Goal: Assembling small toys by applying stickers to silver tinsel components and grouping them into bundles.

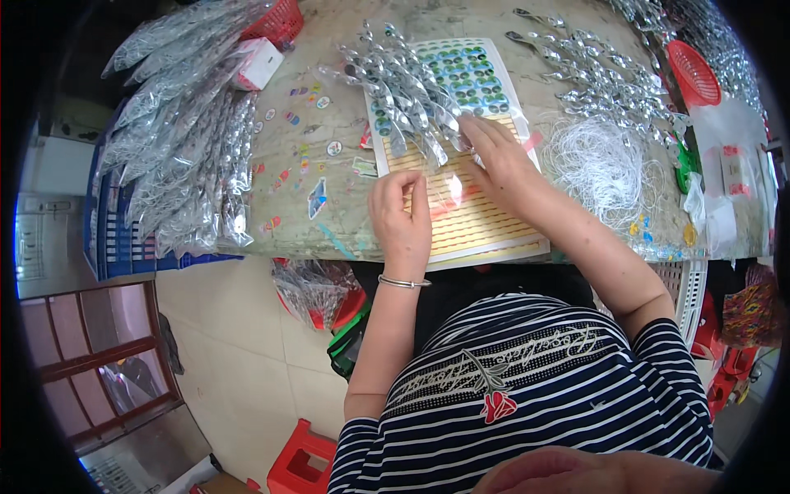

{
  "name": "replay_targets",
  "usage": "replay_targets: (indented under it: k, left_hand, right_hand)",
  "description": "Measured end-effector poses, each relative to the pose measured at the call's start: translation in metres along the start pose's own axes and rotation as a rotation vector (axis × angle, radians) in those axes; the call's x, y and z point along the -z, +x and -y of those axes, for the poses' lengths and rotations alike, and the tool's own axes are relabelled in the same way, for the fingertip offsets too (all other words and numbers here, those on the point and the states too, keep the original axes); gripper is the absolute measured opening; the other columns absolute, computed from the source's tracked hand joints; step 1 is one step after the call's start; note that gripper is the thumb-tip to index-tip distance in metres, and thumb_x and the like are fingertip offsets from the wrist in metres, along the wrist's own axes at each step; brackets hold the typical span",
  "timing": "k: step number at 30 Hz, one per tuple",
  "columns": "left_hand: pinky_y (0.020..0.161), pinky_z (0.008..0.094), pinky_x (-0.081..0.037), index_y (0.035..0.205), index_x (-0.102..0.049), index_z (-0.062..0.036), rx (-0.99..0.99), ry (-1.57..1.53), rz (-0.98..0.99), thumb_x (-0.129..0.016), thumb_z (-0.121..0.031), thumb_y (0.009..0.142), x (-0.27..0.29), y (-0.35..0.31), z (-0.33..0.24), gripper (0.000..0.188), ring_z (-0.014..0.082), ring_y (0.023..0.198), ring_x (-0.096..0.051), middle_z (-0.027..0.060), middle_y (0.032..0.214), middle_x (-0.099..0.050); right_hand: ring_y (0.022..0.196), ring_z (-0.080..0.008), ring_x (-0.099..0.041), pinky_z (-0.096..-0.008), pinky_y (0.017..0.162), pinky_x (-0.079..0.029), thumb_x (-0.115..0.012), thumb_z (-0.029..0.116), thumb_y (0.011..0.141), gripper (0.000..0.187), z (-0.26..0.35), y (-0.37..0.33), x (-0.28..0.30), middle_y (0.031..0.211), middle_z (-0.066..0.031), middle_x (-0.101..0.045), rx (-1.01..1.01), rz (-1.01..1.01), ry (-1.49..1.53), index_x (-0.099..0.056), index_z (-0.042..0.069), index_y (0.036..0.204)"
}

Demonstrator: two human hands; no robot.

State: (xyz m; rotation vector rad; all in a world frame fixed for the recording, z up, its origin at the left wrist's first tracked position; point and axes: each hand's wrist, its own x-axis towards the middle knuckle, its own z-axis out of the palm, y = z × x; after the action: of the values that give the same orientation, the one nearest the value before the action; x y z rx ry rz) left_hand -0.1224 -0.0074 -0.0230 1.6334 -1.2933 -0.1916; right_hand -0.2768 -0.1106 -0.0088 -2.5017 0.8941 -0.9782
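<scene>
A bunch of shiny silver twisted strips [411, 99] in clear plastic lies slantwise over sticker sheets on the table. My right hand [504, 165] rests at the near right end of the bunch, its fingers stretched out and touching it. Close to the near end, my left hand [400, 212] is closed, thumb against curled fingers; whatever may be in them is too small to tell. Beneath lie a sheet of round green-blue stickers [477, 78] and a yellow sheet with rows of fine red marks [481, 226]. A clear film with reddish print [451, 191] shows between my hands.
Bagged silver strips [177, 156] pile up at the left over a blue crate [111, 239]. Loose strips [605, 78] lie at the far right, behind tangled white string [601, 169]. Red baskets [694, 72] stand at the far corners. A red stool [300, 461] is on the floor.
</scene>
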Motion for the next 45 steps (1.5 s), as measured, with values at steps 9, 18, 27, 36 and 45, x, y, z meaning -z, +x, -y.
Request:
replay_targets:
  k: [9,18,27,36,45]
  left_hand:
    - [0.069,0.0279,-0.048,0.092,-0.060,-0.0002,-0.102,-0.020,-0.084,-0.063,-0.004,0.086,-0.008,0.002,-0.002,0.008,0.0174,0.078,-0.057,0.0087,0.090,-0.057]
    - [0.069,0.0274,-0.048,0.095,-0.061,-0.0001,-0.097,-0.086,-0.149,-0.063,0.000,0.086,-0.009,-0.005,0.000,0.009,0.0165,0.080,-0.056,0.0089,0.093,-0.057]
    - [0.075,0.0293,-0.046,0.096,-0.063,-0.0015,-0.111,-0.026,-0.223,-0.064,0.000,0.085,-0.005,-0.008,0.001,0.011,0.0200,0.086,-0.056,0.0093,0.095,-0.059]
    - [0.081,0.0328,-0.042,0.096,-0.065,-0.0055,-0.119,0.042,-0.211,-0.066,-0.002,0.083,-0.003,-0.006,-0.002,0.014,0.0232,0.089,-0.054,0.0080,0.094,-0.061]
    - [0.082,0.0331,-0.042,0.096,-0.064,-0.0049,-0.105,0.044,-0.202,-0.067,-0.001,0.082,-0.004,-0.006,-0.003,0.015,0.0234,0.091,-0.054,0.0087,0.095,-0.061]
  right_hand:
    - [0.091,-0.0355,-0.056,-0.0398,0.077,-0.046,-0.059,-0.001,0.080,0.030,0.005,0.016,0.020,0.101,-0.0169,-0.055,-0.088,0.066,0.043,-0.057,0.002,0.110]
    - [0.092,-0.0345,-0.055,-0.0396,0.079,-0.046,-0.060,0.006,0.081,0.030,0.029,0.025,0.022,0.103,-0.0175,-0.052,-0.055,0.097,0.094,-0.056,0.000,0.109]
    - [0.091,-0.0317,-0.052,-0.0413,0.080,-0.043,-0.063,0.006,0.074,0.031,0.023,0.043,-0.008,0.100,-0.0130,-0.055,0.107,0.028,-0.149,-0.060,0.003,0.105]
    - [0.092,-0.0305,-0.053,-0.0416,0.079,-0.043,-0.064,0.010,0.076,0.021,0.003,0.035,0.005,0.095,-0.0108,-0.056,0.058,0.010,-0.242,-0.062,0.006,0.096]
    - [0.089,-0.0325,-0.058,-0.0415,0.076,-0.045,-0.060,0.009,0.083,0.014,0.022,0.033,0.028,0.091,-0.0113,-0.061,-0.207,0.145,-0.079,-0.059,0.004,0.095]
